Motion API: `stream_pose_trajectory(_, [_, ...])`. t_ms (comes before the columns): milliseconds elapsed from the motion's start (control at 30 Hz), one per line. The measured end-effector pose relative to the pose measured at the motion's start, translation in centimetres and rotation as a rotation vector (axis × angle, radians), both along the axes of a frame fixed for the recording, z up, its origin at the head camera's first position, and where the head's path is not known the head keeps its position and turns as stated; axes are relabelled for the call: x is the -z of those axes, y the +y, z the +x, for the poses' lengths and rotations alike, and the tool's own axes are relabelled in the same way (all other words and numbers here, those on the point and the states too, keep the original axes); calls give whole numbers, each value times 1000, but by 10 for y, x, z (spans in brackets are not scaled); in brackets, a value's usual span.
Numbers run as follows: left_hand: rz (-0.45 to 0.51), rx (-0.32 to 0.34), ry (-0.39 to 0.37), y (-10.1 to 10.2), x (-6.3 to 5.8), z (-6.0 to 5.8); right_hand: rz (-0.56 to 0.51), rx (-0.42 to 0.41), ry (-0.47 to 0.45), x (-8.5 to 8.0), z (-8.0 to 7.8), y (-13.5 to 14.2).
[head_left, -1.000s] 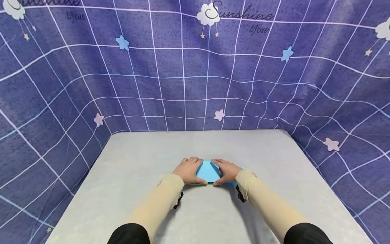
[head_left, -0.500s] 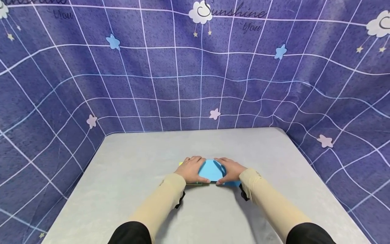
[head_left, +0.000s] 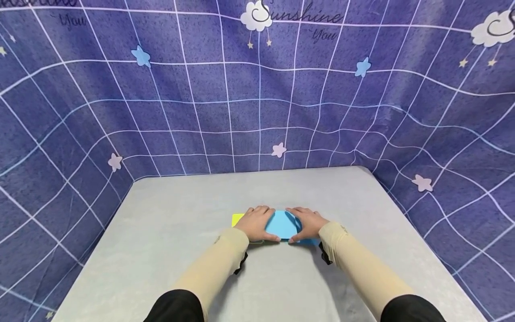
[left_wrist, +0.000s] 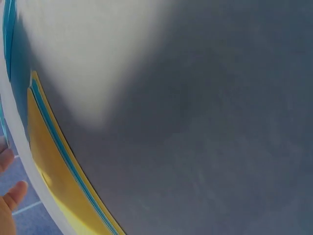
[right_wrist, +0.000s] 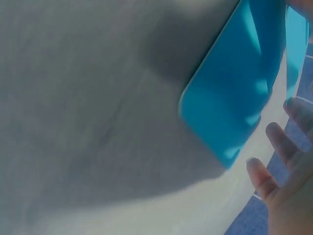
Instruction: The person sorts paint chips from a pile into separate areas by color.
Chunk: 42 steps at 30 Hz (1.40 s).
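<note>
Between both hands is a light-blue flat-topped piece (head_left: 281, 225), its kind not clear. My left hand (head_left: 257, 223) holds its left side, fingers at the far edge and thumb at the near edge. On its right side my right hand (head_left: 307, 223) grips in the same way. A yellow flat piece (head_left: 237, 219) shows beyond the left hand; the left wrist view has its yellow layers (left_wrist: 56, 161) with a blue strip between them. Under the right hand, a blue flat sheet with a rounded corner (right_wrist: 220, 93) lies on the table. Palms hide much of these pieces.
A pale grey-white cloth surface (head_left: 181, 197) covers the table. Purple-blue curtains (head_left: 201, 112) with white grid lines, stars and clouds rise behind it and at both sides.
Both hands have shifted a little to the right with the light-blue piece between them. More of the yellow piece shows at the left. The head view has turned slightly right.
</note>
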<state>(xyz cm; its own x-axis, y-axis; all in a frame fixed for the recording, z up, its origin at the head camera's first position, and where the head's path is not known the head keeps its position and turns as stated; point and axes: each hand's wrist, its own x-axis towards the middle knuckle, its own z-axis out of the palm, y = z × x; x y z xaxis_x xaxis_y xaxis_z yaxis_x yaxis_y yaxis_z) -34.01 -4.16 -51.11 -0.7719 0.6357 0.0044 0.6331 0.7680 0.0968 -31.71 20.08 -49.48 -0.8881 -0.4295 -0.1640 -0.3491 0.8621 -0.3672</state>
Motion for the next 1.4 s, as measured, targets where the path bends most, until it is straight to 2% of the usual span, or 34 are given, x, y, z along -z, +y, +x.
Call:
stream_pose_trajectory(133, [-21,7,-17,8,0,1,28,3,15,1,1,8])
stream_pose_trajectory(700, [-49,51,2,35,2,-6,57,27,23,-4,6,31])
stream_pose_trajectory(867, [-59,53,-24,42,2,-3,54,36,28,-1,11,37])
stream_pose_trajectory(1100, [-51,75,-39,50,9,0,51,49,31,8,17,48])
stream_pose_trajectory(1400, [-90,102,-44,64,5,4,69,66,30,10,24,59])
